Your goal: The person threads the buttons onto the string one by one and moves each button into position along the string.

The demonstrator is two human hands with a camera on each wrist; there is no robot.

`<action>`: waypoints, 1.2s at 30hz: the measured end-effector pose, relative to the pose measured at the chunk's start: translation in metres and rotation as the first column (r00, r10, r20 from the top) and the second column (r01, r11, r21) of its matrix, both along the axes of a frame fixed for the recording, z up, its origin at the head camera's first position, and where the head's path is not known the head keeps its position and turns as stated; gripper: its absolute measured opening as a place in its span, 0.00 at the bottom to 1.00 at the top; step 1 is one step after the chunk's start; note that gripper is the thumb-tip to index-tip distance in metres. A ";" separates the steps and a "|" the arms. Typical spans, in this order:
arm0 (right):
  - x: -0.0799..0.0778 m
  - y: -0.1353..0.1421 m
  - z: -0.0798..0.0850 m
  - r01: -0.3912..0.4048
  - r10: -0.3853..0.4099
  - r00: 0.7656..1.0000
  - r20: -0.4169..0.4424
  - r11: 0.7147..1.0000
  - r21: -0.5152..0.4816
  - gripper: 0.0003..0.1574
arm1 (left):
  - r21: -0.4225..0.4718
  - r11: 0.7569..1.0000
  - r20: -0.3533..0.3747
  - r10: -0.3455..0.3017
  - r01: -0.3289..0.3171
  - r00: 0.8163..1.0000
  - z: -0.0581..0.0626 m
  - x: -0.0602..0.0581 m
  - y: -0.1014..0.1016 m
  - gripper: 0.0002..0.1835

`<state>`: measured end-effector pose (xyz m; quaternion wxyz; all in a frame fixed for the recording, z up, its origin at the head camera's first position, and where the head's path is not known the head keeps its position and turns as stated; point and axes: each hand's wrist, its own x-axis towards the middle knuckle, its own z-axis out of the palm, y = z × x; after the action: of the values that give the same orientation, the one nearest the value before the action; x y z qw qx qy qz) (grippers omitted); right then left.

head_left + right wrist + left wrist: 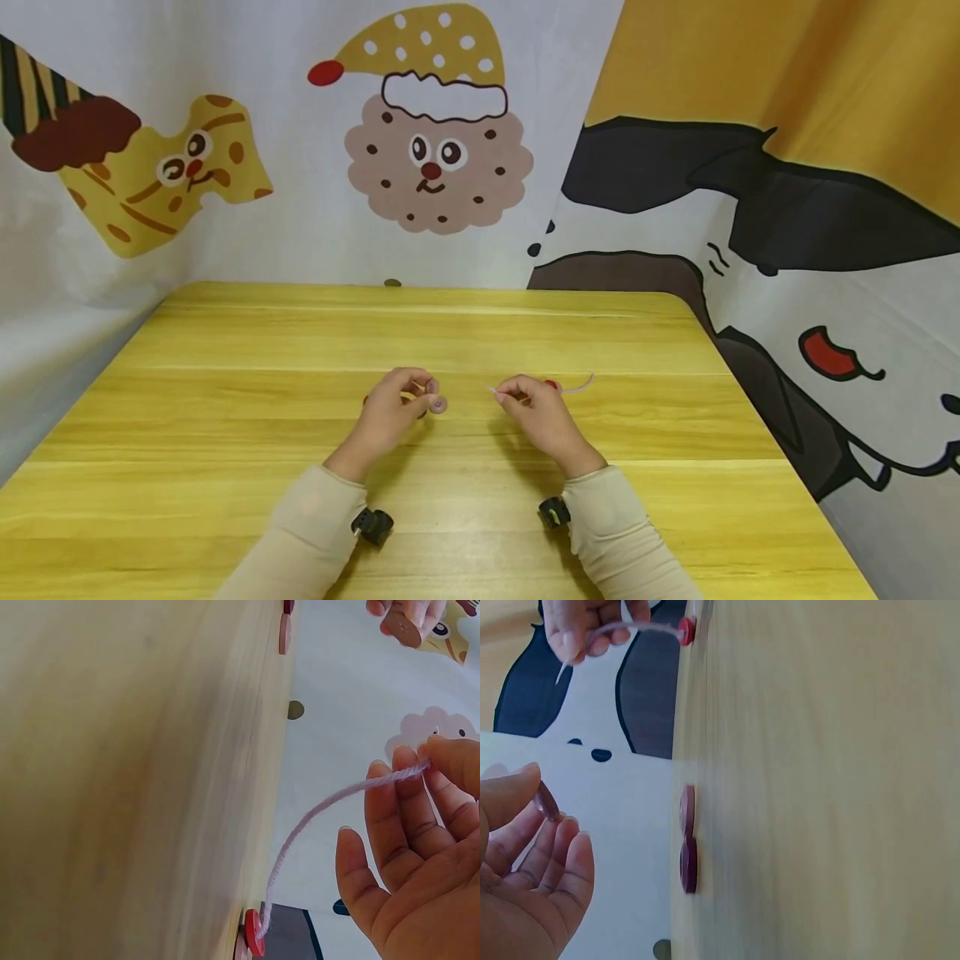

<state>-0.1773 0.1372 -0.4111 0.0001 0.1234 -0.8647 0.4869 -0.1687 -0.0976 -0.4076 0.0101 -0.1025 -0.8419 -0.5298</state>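
My left hand [384, 414] pinches a dusty-pink round button [438, 404] between thumb and fingers; small holes show in its face in the right wrist view. Across from it, my right hand [546, 417] pinches one end of a lilac string [300, 819] at the fingertips, with a short tip sticking out. The string curves down to a red button [255, 934] at the table surface and passes at its middle. Beyond that button, the string's other end trails over the table. The two hands are apart, held above the tabletop.
On the wooden table [465, 533], a pink button [688, 810] and a dark maroon button [689, 865] lie touching, near my left hand. Part of a pinkish piece [240, 948] shows beside the red button. A printed cartoon curtain [277, 233] hangs behind the table.
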 end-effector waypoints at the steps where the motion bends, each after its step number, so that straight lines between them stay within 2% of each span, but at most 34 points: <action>1: 0.000 0.000 0.000 -0.003 0.003 1.000 0.000 1.000 -0.006 0.07 | 0.009 1.000 -0.003 -0.003 0.003 1.000 0.000 0.000 0.002 0.05; 13: 0.000 -0.004 0.000 -0.014 0.014 1.000 -0.002 1.000 -0.017 0.08 | 0.076 0.997 -0.045 0.010 -0.006 0.999 -0.004 0.003 0.022 0.05; 22: -0.001 -0.004 -0.001 -0.014 0.014 1.000 -0.001 1.000 -0.014 0.07 | 0.091 0.996 -0.050 -0.012 0.016 0.999 -0.003 0.003 0.038 0.10; 36: -0.001 -0.005 -0.002 -0.022 0.022 1.000 -0.002 0.999 -0.033 0.06 | 0.114 0.992 -0.051 -0.052 0.058 0.997 -0.002 0.002 0.049 0.08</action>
<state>-0.1779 0.1321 -0.4129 -0.0026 0.1332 -0.8552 0.5008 -0.1665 -0.0482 -0.4095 0.0215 -0.1375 -0.8061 -0.5752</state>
